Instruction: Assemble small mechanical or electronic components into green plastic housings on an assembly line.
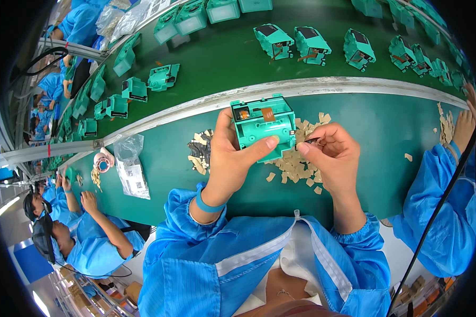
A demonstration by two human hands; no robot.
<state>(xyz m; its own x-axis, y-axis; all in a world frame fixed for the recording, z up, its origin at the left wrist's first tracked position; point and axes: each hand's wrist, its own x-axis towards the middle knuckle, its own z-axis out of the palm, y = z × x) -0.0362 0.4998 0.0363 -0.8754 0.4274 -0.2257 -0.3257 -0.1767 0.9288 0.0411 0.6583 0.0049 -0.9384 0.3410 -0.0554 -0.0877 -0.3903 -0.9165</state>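
My left hand (232, 150) is wrapped round a teal plastic housing (267, 128), its thumb pressed on the lower front face. Inside the housing's upper opening an orange-brown flat ribbon cable (268, 114) shows, with a copper-coloured part beside it. Close to the housing's lower right side, my right hand (330, 153) pinches a small dark piece (313, 140) between thumb and fingers. Whether that piece touches the housing I cannot tell. Below both hands lies a pile of small beige pieces (293, 168), and left of my left wrist is a heap of mixed black and beige pieces (200, 152).
Beyond a pale metal rail (333, 84), a green conveyor belt (217, 58) carries several teal housings (312, 45). A clear plastic bag (129, 150) and a roll of tape (103, 162) lie at left. Co-workers in blue sit left (95, 238) and right (439, 211). A black cable (439, 211) crosses at right.
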